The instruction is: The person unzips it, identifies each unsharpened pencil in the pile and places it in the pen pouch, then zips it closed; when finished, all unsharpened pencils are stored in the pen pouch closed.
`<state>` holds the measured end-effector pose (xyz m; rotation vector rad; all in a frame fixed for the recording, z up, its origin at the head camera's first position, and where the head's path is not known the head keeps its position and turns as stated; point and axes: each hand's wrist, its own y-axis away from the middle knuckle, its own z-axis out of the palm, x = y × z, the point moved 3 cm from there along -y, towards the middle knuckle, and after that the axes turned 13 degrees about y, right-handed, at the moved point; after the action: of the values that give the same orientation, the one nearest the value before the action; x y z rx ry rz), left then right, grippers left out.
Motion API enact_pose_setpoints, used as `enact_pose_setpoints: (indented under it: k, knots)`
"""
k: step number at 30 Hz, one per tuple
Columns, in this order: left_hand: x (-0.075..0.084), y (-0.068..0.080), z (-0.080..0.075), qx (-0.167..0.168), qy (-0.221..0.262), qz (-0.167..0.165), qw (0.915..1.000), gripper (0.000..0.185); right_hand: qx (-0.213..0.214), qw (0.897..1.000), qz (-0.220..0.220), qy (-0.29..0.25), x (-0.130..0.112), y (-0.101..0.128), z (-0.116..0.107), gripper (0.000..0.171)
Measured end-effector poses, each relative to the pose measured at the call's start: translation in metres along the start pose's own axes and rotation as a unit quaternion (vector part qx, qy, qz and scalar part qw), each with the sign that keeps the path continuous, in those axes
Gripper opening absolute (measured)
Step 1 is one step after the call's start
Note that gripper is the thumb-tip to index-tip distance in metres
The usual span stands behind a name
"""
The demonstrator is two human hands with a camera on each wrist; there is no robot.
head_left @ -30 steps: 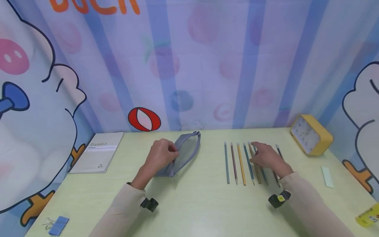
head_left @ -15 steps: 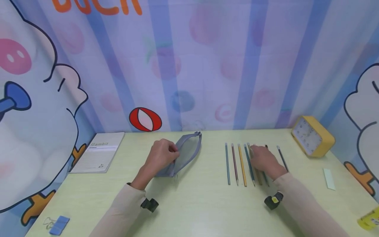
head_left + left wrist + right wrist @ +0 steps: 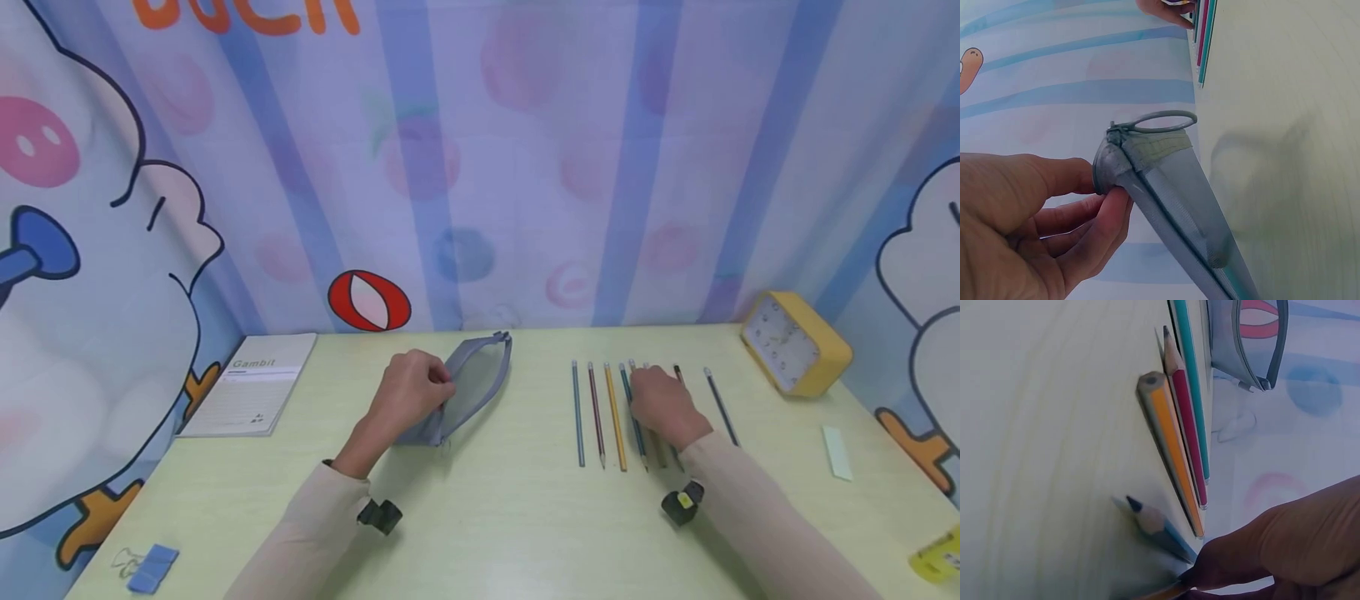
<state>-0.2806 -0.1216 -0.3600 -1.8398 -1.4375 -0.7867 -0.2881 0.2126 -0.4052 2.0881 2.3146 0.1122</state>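
Both arms wore long, loose, pale beige fabric sleeves, the left sleeve point(image 3: 300, 533) and the right sleeve point(image 3: 757, 508), each ending at the wrist with soft folds. The left hand point(image 3: 408, 392) and right hand point(image 3: 660, 404) were bare: no gloves, no rings seen. A small black wrist-mounted camera block point(image 3: 378, 515) sat just under the left cuff, with a rounded lens end. A matching black camera block with a yellow label point(image 3: 681, 502) sat just under the right cuff. No cables seen.
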Motion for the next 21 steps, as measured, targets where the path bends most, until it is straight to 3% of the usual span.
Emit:
enact_pose_setpoints:
  k: [9, 14, 17, 21]
  knots:
    - [-0.001, 0.001, 0.002, -0.004, 0.004, -0.009, 0.9999, 0.008, -0.001, 1.000, 0.006, -0.016, 0.001, -0.003, 0.000, 0.019]
    - [0.000, 0.001, 0.002, -0.004, 0.005, -0.006, 1.0000, 0.007, -0.004, 0.998, 0.001, -0.067, 0.003, -0.001, -0.009, 0.021]
    - [0.000, 0.001, 0.002, -0.002, 0.002, -0.003, 1.0000, 0.007, -0.010, 0.994, -0.007, -0.111, 0.005, 0.000, -0.015, 0.038]
    - [-0.001, 0.000, 0.002, -0.002, 0.003, -0.003, 1.0000, 0.007, -0.026, 0.981, -0.017, -0.193, 0.005, 0.000, -0.021, 0.061]
